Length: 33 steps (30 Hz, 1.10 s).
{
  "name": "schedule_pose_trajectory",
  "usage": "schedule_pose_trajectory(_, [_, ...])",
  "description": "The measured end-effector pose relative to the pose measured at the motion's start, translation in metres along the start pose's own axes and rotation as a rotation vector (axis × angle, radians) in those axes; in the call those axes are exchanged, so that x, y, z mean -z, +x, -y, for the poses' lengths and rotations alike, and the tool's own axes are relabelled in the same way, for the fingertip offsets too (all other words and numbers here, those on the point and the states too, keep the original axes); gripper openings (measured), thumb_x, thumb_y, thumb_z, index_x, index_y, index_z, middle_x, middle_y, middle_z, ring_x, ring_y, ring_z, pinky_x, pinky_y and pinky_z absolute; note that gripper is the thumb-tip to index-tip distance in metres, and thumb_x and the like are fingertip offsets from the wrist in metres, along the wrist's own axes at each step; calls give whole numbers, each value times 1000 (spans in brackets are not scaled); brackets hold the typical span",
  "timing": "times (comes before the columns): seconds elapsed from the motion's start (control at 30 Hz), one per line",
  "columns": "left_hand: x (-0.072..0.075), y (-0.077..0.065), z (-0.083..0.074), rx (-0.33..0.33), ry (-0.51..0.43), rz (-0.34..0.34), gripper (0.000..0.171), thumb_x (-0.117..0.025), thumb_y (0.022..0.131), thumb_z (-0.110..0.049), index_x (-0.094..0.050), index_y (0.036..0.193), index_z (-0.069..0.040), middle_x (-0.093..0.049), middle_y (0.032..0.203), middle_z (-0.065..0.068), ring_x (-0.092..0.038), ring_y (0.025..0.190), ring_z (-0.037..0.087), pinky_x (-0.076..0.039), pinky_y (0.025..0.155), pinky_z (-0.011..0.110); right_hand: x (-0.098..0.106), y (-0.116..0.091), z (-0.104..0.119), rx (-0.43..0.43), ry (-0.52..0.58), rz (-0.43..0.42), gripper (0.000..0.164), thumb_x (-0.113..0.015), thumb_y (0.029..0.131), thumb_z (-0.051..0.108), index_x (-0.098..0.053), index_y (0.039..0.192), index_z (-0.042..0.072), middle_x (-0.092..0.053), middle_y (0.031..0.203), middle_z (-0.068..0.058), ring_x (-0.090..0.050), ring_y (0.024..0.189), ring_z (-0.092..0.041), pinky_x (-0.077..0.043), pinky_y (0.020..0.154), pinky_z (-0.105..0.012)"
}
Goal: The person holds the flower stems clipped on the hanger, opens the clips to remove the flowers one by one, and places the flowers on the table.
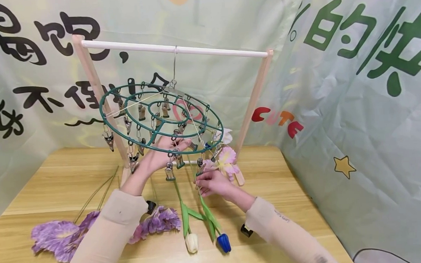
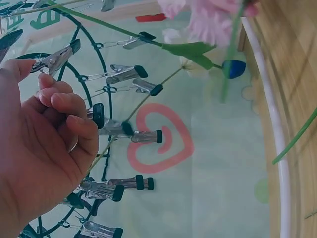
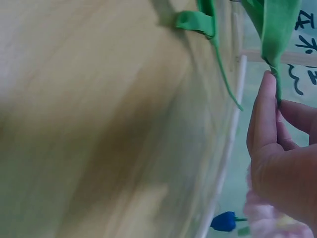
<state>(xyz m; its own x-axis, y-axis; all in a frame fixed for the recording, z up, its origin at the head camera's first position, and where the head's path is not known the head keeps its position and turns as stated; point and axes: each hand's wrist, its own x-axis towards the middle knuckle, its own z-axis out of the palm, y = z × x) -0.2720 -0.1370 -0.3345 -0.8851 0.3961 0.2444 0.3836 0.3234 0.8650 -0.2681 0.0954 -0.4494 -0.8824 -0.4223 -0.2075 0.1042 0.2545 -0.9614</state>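
A round green clip hanger (image 1: 101,106) with several metal clips hangs tilted from a white bar (image 1: 221,50). My left hand (image 1: 155,160) reaches under its rings. Thumb and fingertips there pinch a metal clip (image 2: 55,58), clearest in the left wrist view. Lower and to the right, my right hand (image 1: 217,184) pinches the stem of a blue tulip (image 1: 224,243), whose bloom points down towards me. The right wrist view shows the fingers on the stem just past a green leaf (image 3: 277,29). Beside it, a white tulip (image 1: 192,243) lies bloom-down near the hanger.
Pink flowers (image 1: 227,157) and a white flower (image 1: 225,136) hang at the hanger's right side, with another blue tulip (image 2: 234,69) by them. Purple flowers (image 1: 56,238) lie on the wooden table (image 1: 271,223) at left. A wooden post (image 1: 259,84) stands at right.
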Motion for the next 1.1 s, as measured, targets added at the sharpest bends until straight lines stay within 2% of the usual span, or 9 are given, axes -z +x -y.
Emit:
schedule_pose_trajectory(0.13, [0,-1,-1,-34,13,5,36,-55,109,-38,-65,88,-10,-43,63,-2,-39,54,14,-33,53,26,-4,4,-9,-40,-40,14,23,-66,99,5,-67,116,-12,-70,81,-13,-68,64,-15,-65,68,-34])
schedule_pose_trajectory(0.3, [0,-4,0,-21,0,15,38,-56,108,-42,-64,88,-11,-41,63,-2,-37,55,14,-32,55,25,-9,8,-18,-83,-50,16,24,-66,99,4,-67,116,-13,-69,81,-12,-67,65,-15,-65,68,-35])
schedule_pose_trajectory(0.4, [0,-5,0,-15,-9,25,38,-55,108,-43,-65,92,-11,-39,64,-2,-35,56,14,-32,56,26,-12,12,-22,-96,-62,10,22,-66,99,2,-67,116,-12,-68,81,-12,-66,64,-16,-65,67,-35])
schedule_pose_trajectory(0.5, [1,-5,0,-37,2,28,34,-53,109,-40,-68,100,-11,-37,66,-2,-33,58,13,-31,58,26,-13,14,-24,-108,-83,16,22,-67,98,0,-65,117,-12,-68,83,-13,-66,64,-16,-65,66,-35])
schedule_pose_trajectory(0.67, [1,-7,0,-85,2,36,31,-53,110,-34,-64,94,-11,-32,66,-1,-30,59,14,-27,59,26,-15,17,-24,-91,-117,29,24,-68,96,-2,-64,117,-12,-70,87,-17,-66,64,-18,-65,65,-36])
schedule_pose_trajectory(0.83, [0,-7,-1,-89,5,33,36,-53,110,-35,-54,82,-13,-32,67,-1,-31,61,15,-27,60,26,-15,17,-21,-65,-115,17,26,-68,93,-3,-64,117,-13,-69,83,-17,-65,64,-18,-65,65,-36])
schedule_pose_trajectory(1.1, [0,-8,-2,-128,20,33,37,-52,111,-33,-51,80,-12,-34,68,1,-31,61,15,-28,59,27,-14,15,-20,-53,-98,29,26,-66,91,-7,-64,117,-14,-68,81,-15,-67,66,-20,-65,69,-39])
